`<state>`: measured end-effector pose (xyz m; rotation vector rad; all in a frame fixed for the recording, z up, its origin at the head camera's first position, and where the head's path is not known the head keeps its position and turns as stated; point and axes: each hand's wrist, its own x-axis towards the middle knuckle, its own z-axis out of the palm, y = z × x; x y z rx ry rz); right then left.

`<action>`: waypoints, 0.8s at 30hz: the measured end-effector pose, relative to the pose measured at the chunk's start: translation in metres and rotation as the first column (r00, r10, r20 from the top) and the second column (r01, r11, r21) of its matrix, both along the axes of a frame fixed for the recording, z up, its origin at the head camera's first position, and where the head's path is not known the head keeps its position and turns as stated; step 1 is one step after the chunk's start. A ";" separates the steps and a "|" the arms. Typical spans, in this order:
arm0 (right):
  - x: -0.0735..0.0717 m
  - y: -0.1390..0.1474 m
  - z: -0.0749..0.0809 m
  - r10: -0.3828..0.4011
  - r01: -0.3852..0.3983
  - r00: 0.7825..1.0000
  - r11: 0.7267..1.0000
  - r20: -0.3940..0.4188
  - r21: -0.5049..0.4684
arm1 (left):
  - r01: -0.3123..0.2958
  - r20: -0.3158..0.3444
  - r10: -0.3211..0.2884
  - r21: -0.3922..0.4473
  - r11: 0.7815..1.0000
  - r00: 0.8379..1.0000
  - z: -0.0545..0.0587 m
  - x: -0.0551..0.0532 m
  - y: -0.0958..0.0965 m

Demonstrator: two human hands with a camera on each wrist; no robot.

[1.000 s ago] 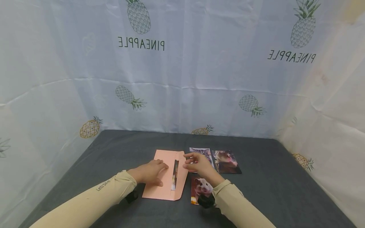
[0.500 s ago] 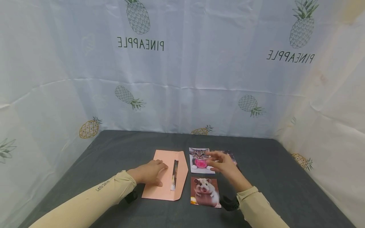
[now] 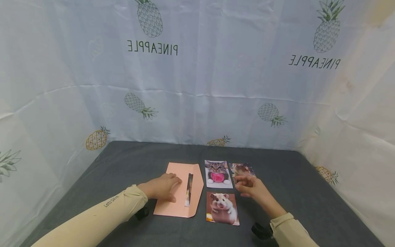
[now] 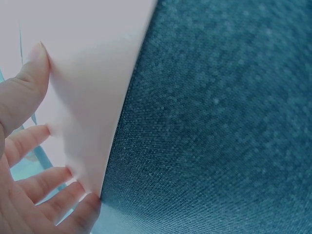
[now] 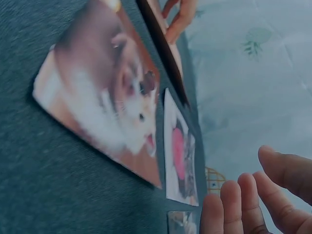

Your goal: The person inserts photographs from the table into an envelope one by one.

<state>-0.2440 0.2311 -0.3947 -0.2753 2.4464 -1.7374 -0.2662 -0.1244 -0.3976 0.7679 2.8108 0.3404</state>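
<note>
My left hand (image 3: 163,187) rests on a pink envelope (image 3: 176,168), its fingertips and thumb touching the paper. A photo strip (image 3: 189,188) shows in the slot near the envelope's flap. To the right lie a cat photo (image 3: 217,175) and, nearer me, a hamster photo (image 3: 221,209). My right hand (image 3: 253,188), fingers loosely bent with nothing between them, hovers over the near part of a third, brownish photo (image 3: 242,168), which it partly hides. In the right wrist view, the right hand's thumb and fingers stand apart above the table, near the cat photo (image 5: 179,151).
A dark grey cloth (image 3: 139,154) covers the table. A white curtain (image 3: 197,68) with printed pineapples encloses the back and sides.
My right hand has moved right and then nearer, from beside the envelope, across the cat photo, to the brownish photo. My left hand and the envelope stay in place.
</note>
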 end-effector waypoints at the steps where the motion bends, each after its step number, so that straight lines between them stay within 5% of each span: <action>1: 0.000 0.001 -0.002 0.011 -0.011 1.000 1.000 -0.001 0.007 | 0.000 -0.001 0.000 -0.001 1.000 1.000 0.000 0.000 0.000; 14: 0.006 0.004 -0.017 0.105 -0.107 0.994 0.991 0.030 0.075 | -0.003 -0.001 0.003 0.002 1.000 1.000 -0.001 0.000 0.001; 24: 0.008 -0.001 -0.019 0.089 -0.099 0.994 0.977 0.059 0.188 | -0.004 0.007 0.004 0.000 1.000 1.000 -0.002 -0.001 0.000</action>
